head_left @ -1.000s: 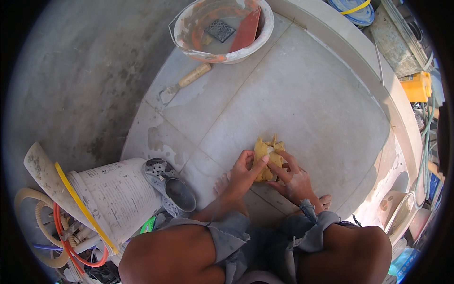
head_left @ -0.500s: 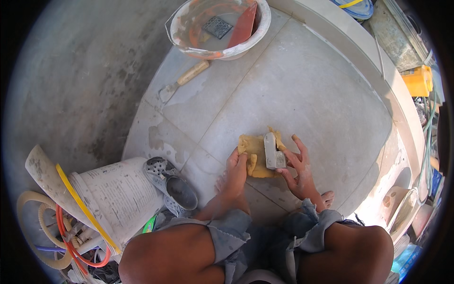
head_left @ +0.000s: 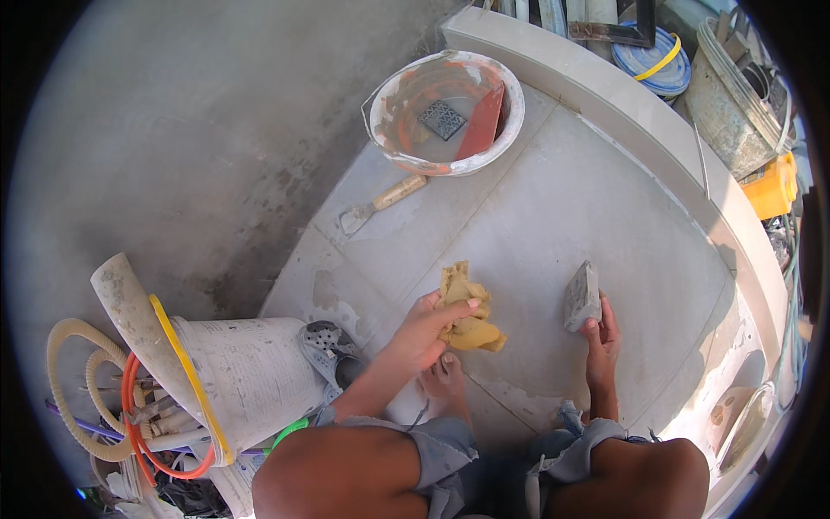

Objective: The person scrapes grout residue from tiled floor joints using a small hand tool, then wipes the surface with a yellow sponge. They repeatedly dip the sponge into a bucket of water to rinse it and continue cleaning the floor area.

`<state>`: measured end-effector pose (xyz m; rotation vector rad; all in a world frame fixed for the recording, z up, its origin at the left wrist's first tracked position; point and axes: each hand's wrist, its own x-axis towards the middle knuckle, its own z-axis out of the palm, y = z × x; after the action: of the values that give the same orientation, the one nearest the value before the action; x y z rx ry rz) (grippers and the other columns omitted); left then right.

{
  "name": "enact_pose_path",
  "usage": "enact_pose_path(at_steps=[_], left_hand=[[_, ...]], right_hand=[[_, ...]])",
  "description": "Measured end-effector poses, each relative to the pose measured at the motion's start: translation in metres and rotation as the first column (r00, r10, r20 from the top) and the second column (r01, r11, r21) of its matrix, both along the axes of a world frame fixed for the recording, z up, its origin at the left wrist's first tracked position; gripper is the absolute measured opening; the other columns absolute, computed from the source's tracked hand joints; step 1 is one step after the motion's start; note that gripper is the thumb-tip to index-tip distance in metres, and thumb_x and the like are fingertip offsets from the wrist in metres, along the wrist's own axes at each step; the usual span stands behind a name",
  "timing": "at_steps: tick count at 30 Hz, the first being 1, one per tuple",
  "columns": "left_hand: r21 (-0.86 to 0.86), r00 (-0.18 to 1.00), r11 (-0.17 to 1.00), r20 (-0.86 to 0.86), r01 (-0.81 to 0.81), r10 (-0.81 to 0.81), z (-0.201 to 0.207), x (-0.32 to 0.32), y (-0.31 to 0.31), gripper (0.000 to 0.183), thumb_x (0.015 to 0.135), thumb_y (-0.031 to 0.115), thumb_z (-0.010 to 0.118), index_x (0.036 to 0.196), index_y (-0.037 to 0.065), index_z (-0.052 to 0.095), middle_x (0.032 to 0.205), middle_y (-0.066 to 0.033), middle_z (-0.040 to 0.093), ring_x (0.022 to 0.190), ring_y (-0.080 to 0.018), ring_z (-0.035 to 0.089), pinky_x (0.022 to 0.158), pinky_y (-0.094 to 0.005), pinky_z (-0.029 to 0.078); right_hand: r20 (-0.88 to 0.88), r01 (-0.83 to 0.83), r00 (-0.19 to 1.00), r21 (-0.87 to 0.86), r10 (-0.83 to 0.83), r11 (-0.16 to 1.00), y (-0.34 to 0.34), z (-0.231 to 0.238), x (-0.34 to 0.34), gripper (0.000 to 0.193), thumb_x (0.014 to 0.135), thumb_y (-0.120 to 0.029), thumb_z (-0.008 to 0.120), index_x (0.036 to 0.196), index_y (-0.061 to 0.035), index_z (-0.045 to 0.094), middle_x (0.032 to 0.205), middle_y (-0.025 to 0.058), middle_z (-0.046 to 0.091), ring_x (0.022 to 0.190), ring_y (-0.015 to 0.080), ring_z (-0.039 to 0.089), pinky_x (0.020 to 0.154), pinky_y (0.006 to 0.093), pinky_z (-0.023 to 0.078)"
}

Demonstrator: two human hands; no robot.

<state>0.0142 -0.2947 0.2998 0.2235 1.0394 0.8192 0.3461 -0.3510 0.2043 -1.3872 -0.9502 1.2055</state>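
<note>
My left hand (head_left: pixel 419 333) grips a crumpled yellow cloth (head_left: pixel 476 334), with the thumb lying across its folds. To the right, apart from it, my right hand (head_left: pixel 603 341) holds a grey rectangular block (head_left: pixel 582 298) by its near end, thumb on one side and fingers on the other. The block is tilted up above the pale floor tiles (head_left: pixel 553 216). Whether its far end touches them I cannot tell.
Ahead stands a stained white bucket (head_left: pixel 385 130) with a red flat piece and a dark patterned square inside. A wooden-handled scraper (head_left: pixel 399 192) lies before it. At left, a tipped white bucket (head_left: pixel 251 372) sits beside a grey clog (head_left: pixel 324 339). A raised curb (head_left: pixel 622 99) bounds the right.
The block has been lifted off the spread cloth and carried right in my right hand. My left hand has bunched up the cloth. The view has shifted, so the surroundings sit lower and farther right.
</note>
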Motion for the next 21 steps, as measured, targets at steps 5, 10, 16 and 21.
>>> enact_pose_path(at_steps=[5, 10, 16, 21], left_hand=[[0.368, 0.943, 0.899, -0.307, 0.239, -0.125, 0.107, -0.029, 0.104, 0.041, 0.109, 0.018, 0.065, 0.144, 0.001, 0.052, 0.131, -0.0106, 0.068, 0.119, -0.0207, 0.069, 0.104, -0.0394, 0.057], [0.357, 0.632, 0.816, -0.775, 0.456, -0.015, 0.149, -0.031, 0.223, 0.040, 0.113, 0.023, 0.054, 0.144, -0.002, 0.051, 0.129, -0.0145, 0.066, 0.120, -0.0236, 0.067, 0.102, -0.0417, 0.056], [0.293, 0.410, 0.857, -0.906, 0.423, 0.107, 0.101, -0.041, 0.314, 0.059, 0.094, 0.018, 0.082, 0.139, -0.005, 0.053, 0.128, -0.0170, 0.066, 0.112, -0.0264, 0.070, 0.092, -0.0403, 0.061], [0.281, 0.354, 0.849, -0.927, 0.448, 0.120, 0.025, -0.052, 0.325, 0.065, 0.077, 0.014, 0.095, 0.132, 0.000, 0.065, 0.118, -0.0144, 0.074, 0.104, -0.0234, 0.073, 0.085, -0.0422, 0.062]], right_hand=[[0.037, -0.022, 0.999, 0.031, 0.020, 0.999, -0.004, -0.017, 0.009, 0.064, 0.106, -0.022, 0.068, 0.158, 0.0058, 0.044, 0.148, 0.0144, 0.060, 0.123, 0.0191, 0.062, 0.096, 0.0333, 0.054], [0.085, -0.030, 0.996, 0.150, 0.017, 0.988, -0.014, -0.041, 0.013, 0.062, 0.101, -0.011, 0.073, 0.156, 0.0046, 0.047, 0.137, 0.0127, 0.064, 0.113, 0.0171, 0.065, 0.089, 0.0308, 0.057], [0.435, -0.131, 0.901, 0.281, -0.005, 0.951, -0.019, -0.046, 0.001, 0.062, 0.088, 0.002, 0.078, 0.147, 0.0025, 0.057, 0.119, 0.0150, 0.065, 0.092, 0.0210, 0.071, 0.074, 0.0302, 0.062], [0.440, -0.137, 0.898, 0.286, -0.003, 0.948, -0.025, -0.041, -0.004, 0.062, 0.087, 0.003, 0.079, 0.145, 0.0036, 0.057, 0.118, 0.0146, 0.065, 0.090, 0.0198, 0.070, 0.073, 0.0297, 0.062]])
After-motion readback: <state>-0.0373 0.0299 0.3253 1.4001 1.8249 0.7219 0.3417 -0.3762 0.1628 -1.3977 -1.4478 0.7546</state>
